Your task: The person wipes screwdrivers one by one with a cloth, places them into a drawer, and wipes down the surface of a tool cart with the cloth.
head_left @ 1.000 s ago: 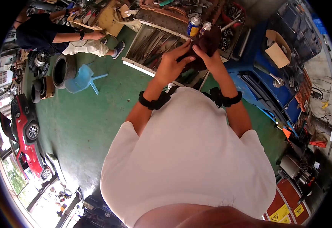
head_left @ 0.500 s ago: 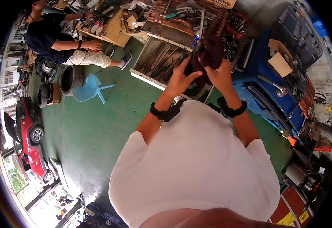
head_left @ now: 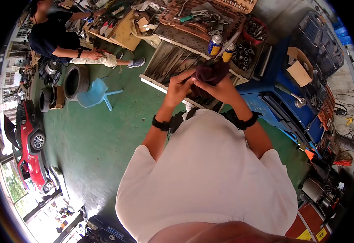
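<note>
A dark maroon cloth (head_left: 212,73) is bunched between my two hands, above the open drawer (head_left: 166,65) full of long tools. My left hand (head_left: 179,87) is closed at the cloth's left side, its thumb and fingertips pinched together. On the cloth's lower right, my right hand (head_left: 221,90) is wrapped round it, with the thumb reaching toward my left hand. A long metal tool (head_left: 234,37) points up and right beyond the cloth; whether it is held is unclear. Two spray cans, one blue and yellow (head_left: 215,44), stand just past the cloth.
At the upper left, another person (head_left: 53,36) stands by a cluttered bench (head_left: 124,35). A blue plastic chair (head_left: 92,94) and tires (head_left: 76,83) are on the green floor. A blue tool cabinet (head_left: 266,91) stands to the right, and a socket tray (head_left: 171,16) lies ahead.
The cloth and my hands have come lower and a little left, uncovering the spray cans. The long tool has tilted to the right. The other person's lower arm has shifted slightly.
</note>
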A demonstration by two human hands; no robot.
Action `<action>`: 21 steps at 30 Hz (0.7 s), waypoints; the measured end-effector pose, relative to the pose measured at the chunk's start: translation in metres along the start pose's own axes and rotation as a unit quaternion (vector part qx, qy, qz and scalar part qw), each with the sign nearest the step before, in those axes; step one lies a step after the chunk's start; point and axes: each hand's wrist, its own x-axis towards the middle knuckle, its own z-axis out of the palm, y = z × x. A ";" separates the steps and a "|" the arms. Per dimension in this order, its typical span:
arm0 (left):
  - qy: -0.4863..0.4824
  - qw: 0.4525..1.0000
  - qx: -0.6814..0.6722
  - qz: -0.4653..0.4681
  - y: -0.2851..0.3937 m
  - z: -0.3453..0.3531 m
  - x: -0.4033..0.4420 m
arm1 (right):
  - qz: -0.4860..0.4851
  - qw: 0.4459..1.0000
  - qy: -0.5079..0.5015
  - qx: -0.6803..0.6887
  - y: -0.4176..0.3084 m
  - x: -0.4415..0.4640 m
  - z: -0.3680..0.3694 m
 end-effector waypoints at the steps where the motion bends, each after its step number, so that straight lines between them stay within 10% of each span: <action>1: -0.027 0.999 0.021 0.020 -0.002 -0.004 0.001 | -0.001 1.000 0.001 0.002 0.001 0.000 0.000; 6: -0.071 0.983 0.125 0.115 -0.001 -0.006 0.006 | 0.025 0.990 0.018 -0.135 0.022 -0.011 -0.009; 12: -0.111 0.992 -0.041 -0.034 -0.003 0.004 -0.001 | -0.033 0.968 0.009 -0.250 0.033 -0.016 -0.017; 21: -0.048 0.994 -0.091 -0.020 -0.033 0.008 0.006 | -0.017 0.984 0.045 -0.170 0.024 -0.022 -0.017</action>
